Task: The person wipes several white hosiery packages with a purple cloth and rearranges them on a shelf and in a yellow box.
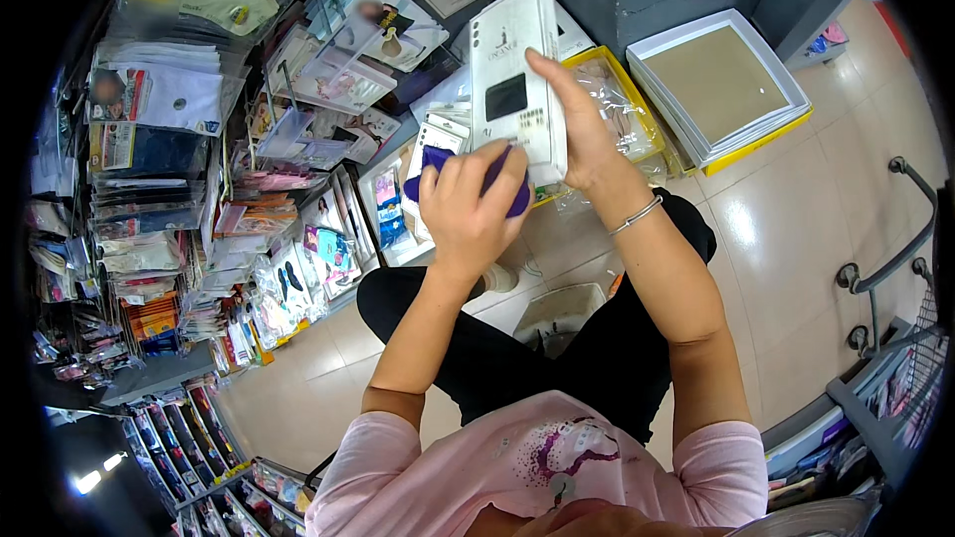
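Observation:
My right hand [582,115] holds a stack of flat white boxes [515,45] by its right side, thumb on top. The upper box has a small dark window and bears writing. A purple cloth [516,198] is in my left hand [474,201], whose fingers lie bent over it at the lower left corner of the stack. Part of the cloth is hidden under the fingers. Just left of the cloth, more white packages [440,136] stand on the low shelf.
Packaged socks [171,101] hang in rows at the left. A yellow-edged box of plastic-wrapped goods [615,108] and an open white carton [712,89] sit beyond my right hand. Between my legs is a low stool or bin [559,309]. A metal-framed cart [906,239] stands at the right.

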Available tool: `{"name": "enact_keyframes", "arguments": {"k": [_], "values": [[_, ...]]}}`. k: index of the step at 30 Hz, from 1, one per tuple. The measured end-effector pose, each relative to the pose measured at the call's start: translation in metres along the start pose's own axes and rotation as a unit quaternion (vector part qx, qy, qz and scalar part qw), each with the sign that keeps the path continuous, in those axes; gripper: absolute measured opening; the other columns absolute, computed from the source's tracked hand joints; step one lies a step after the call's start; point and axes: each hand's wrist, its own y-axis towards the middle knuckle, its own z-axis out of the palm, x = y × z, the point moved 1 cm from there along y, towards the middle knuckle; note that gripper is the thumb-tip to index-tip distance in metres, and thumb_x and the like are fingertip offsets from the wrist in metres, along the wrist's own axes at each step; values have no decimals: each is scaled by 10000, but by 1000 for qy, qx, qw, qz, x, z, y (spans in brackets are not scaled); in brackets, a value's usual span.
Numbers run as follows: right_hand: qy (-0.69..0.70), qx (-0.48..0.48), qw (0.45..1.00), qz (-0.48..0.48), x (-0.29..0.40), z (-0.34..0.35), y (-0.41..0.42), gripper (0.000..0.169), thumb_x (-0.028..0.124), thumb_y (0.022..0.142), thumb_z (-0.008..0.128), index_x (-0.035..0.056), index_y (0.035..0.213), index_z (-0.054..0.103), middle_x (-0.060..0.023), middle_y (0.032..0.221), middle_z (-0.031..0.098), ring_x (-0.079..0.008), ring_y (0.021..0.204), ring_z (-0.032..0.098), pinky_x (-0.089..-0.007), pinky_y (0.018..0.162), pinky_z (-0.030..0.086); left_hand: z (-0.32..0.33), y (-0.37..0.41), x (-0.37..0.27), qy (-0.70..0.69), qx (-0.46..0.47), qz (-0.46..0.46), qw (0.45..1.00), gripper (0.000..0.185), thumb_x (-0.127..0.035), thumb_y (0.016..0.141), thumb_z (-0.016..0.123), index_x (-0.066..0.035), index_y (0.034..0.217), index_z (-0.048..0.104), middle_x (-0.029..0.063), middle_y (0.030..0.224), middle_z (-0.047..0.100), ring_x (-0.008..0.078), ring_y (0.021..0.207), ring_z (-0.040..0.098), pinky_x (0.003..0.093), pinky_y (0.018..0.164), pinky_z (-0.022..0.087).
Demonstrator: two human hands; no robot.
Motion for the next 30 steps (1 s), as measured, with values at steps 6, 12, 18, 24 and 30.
{"name": "enact_keyframes", "arguments": {"k": [6,12,18,24,30], "values": [[42,70,996,46,-4,4,-2,357,316,898,563,53,1138,556,-52,940,640,-139,819,637,-263,722,525,5,4,13,-200,-10,-64,978,368,-195,662,791,-65,959,616,95,943,602,256,845,572,350,739,443],[3,62,995,83,-25,-4,-10,357,304,915,545,63,1179,542,-36,990,606,-103,909,585,-247,791,486,7,16,9,-149,-91,-12,985,348,-194,703,762,-67,979,594,107,962,535,257,891,524,361,783,421],[72,108,986,106,-30,5,-10,374,301,934,483,31,1189,533,-121,1058,637,-219,905,658,-351,779,558,11,67,71,-94,-267,-169,944,170,-142,812,650,-35,916,569,119,936,538,279,903,507,368,818,397],[9,22,992,122,-21,-20,-14,364,214,826,536,-13,1111,545,-120,906,649,-217,768,661,-348,712,564,12,41,55,-285,-41,-55,956,185,-188,762,688,-58,848,589,107,885,581,293,855,550,374,781,418],[-190,-47,974,111,-40,-15,-19,638,-51,768,483,23,1383,331,-140,1203,545,-199,1051,569,-302,916,469,18,-37,111,-426,-82,-304,848,155,-164,872,585,-14,905,564,66,889,562,163,853,541,271,796,416]]}}
